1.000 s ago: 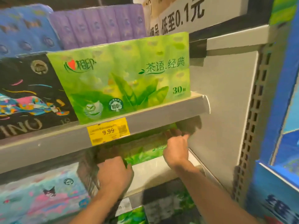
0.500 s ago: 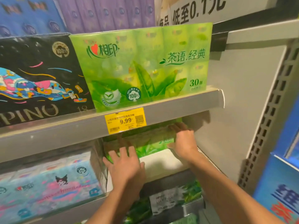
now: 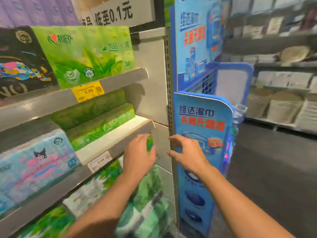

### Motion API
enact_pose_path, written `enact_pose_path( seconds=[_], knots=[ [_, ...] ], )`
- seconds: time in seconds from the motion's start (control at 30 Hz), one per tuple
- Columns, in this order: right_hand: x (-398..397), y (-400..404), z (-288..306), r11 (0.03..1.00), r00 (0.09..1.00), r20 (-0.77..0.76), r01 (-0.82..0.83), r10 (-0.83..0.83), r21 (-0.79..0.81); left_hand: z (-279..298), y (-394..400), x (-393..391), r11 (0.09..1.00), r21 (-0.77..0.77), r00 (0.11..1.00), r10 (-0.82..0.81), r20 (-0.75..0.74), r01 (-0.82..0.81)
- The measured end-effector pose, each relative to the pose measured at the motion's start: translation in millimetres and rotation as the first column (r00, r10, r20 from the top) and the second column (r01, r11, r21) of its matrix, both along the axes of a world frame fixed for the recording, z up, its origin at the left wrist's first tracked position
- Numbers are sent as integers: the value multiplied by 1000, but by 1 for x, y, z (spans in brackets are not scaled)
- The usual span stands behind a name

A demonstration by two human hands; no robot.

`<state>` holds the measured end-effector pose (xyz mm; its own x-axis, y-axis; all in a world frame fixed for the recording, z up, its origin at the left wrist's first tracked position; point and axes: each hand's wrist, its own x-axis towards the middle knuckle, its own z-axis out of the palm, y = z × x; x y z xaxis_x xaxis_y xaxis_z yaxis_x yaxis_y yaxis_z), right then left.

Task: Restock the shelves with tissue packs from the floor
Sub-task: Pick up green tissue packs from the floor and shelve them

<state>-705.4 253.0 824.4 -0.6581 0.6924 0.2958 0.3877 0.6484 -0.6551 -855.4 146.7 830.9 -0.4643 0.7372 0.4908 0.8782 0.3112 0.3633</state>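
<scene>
- We see that both hands have come off the green tissue pack (image 3: pixel 103 126) since half a second ago and now hang in front of the shelf edge, empty.
- The pack lies on the middle shelf (image 3: pixel 113 136), pushed back from the front lip, with a second green pack (image 3: pixel 89 109) stacked behind and above it.
- Our left hand (image 3: pixel 139 157) sits below the shelf's right end, its fingers (image 3: pixel 144 140) loosely spread and holding nothing.
- Our right hand (image 3: pixel 187 155) has swung out past the perforated upright (image 3: pixel 169 93), fingers (image 3: pixel 176 140) curled and parted, also holding nothing.
- The view has turned right: a blue display stand (image 3: pixel 202 121) and a far aisle of pale goods (image 3: pixel 283 103) now show.
- Above, the large green pack (image 3: pixel 85 54) stands over the yellow price tag (image 3: pixel 88 91), as before.
</scene>
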Motion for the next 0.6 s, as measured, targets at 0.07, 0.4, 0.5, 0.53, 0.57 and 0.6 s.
enact_pose_path(
  seconds=[0.07, 0.4, 0.5, 0.53, 0.57, 0.6],
  knots=[
    [60, -16, -13, 995, 997, 35, 76, -74, -67, -13, 4, 52, 991, -23, 990, -128, 55, 129],
    [389, -58, -51, 802, 809, 119, 587, -575, -112, -39, 55, 353, 712, -125, 721, -666, 193, 691],
    [493, -70, -66, 702, 718, 171, 696, -675, -153, -55, 69, 457, 637, -153, 653, -713, 255, 755],
    [529, -73, -74, 673, 691, 195, 722, -696, -160, -64, 74, 492, 613, -167, 634, -725, 270, 772],
    [564, -77, -84, 641, 664, 213, 747, -716, -173, -73, 78, 528, 581, -184, 609, -741, 282, 793],
    [598, -82, -93, 609, 639, 227, 769, -735, -194, -83, 79, 562, 548, -204, 585, -757, 293, 811]
  ],
)
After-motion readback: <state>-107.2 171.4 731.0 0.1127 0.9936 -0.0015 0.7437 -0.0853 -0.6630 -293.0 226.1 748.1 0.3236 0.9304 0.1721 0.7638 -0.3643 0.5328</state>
